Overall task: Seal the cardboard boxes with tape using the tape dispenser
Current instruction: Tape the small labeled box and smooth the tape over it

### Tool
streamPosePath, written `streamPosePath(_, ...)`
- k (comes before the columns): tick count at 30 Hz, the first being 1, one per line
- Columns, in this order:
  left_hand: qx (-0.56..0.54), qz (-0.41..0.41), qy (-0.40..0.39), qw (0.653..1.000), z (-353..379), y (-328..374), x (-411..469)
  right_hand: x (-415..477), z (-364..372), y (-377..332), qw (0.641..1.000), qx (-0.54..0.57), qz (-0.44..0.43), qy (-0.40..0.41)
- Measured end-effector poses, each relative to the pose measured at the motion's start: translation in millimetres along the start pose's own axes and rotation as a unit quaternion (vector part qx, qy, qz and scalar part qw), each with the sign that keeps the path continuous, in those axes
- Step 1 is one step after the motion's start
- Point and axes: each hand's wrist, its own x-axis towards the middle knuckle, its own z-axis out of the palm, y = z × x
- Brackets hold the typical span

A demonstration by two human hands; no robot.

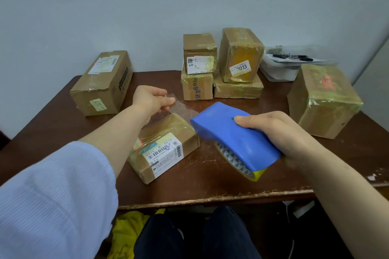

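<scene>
Grip firm on both sides. Right hand (280, 132), right of frame centre, clenched round the rear of the blue tape dispenser (233, 136), thumb on top and fingers curled underneath. Dispenser held above the table (210, 185), tilted, nose toward the upper left. Yellow-edged tape roll (242, 166) poking out below the blue shell, printed core showing.

Clear tape strip (179, 107) drawn out from the nose toward the upper left, hanging in the air. Its far end pinched between thumb and fingers of the left hand (150, 99), just left of frame centre. Pale blue sleeve (52, 195) filling the lower left.

Small box (164, 149) flat on the table below the strip, at frame centre, white barcode label across its top, surface glossy with tape. Whether the strip touches its far edge: cannot tell.

Long box (103, 84) at the upper left of the table, close to the wall. Four stacked boxes at upper centre: square box (199, 52) on printed box (196, 87), tall box (241, 54) on flat box (237, 88), the two stacks touching. Big taped box (322, 101) at the right edge of the table. White tub (280, 69) with dark pens behind it, upper right. Yellow cloth (128, 231) below the table edge, bottom centre.
</scene>
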Motion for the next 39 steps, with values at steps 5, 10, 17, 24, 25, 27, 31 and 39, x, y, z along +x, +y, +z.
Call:
streamPosePath(5,0.003,-0.004,-0.003,1.000,2.4,-7.9,4.4,2.2,2.6,1.0,1.000,-0.005,0.009,0.002)
streamPosePath(10,-0.008,-0.013,-0.013,1.000,5.5,-10.3,6.6,3.4,3.3,2.8,1.000,-0.004,0.018,0.001)
streamPosePath(17,-0.018,-0.047,-0.032,0.998,4.4,-11.1,6.7,3.7,5.3,4.8,1.000,-0.003,0.028,0.002)
streamPosePath(24,0.005,-0.041,-0.023,0.999,6.5,-14.4,6.5,2.8,7.9,6.5,0.999,-0.002,0.033,0.003)
streamPosePath(25,0.008,-0.040,-0.021,0.999,7.1,-16.1,6.9,2.5,8.4,7.1,0.999,-0.002,0.034,0.002)
streamPosePath(27,0.017,-0.037,-0.024,0.999,8.7,-19.2,7.6,2.3,9.5,8.4,0.999,-0.005,0.032,0.002)
streamPosePath(31,0.052,-0.016,-0.028,0.998,10.7,-20.4,8.4,2.3,10.9,10.1,1.000,-0.015,0.023,0.002)
streamPosePath(39,0.158,0.076,-0.016,0.984,14.5,-23.5,-0.2,-0.7,14.0,15.1,1.000,-0.011,0.024,0.011)
